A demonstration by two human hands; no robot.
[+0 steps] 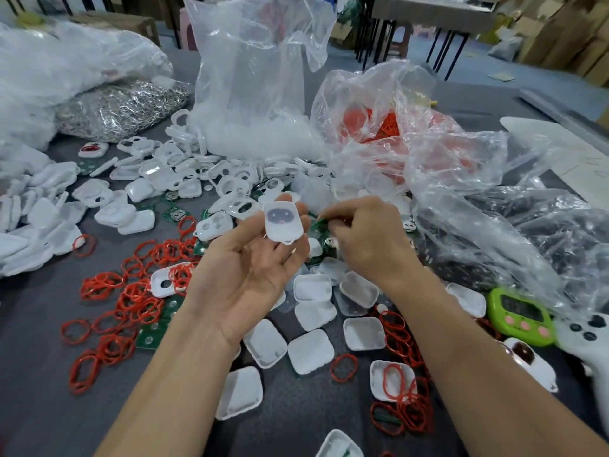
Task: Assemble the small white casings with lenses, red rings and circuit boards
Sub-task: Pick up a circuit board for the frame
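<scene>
Cradles white casing (282,225) on near-straight fingers of left hand (250,268), unclamped — may slide off if tilted. Pinches green circuit board (318,222) in right hand (365,239) at casing's 3 o'clock — may seat crooked.

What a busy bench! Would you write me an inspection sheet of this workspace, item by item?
Surface: dark grey table, mostly covered with parts.
Job's things: white casings, red rings and green circuit boards scattered loose; one held casing rests on the left hand.
Clutter: clear plastic bags, green timer, white controller.
Hands: left hand palm up, fingers fairly straight; right hand fingers pinch a small green part.
Cables: nothing seen.
Surroundings: cardboard boxes, another table behind.
</scene>
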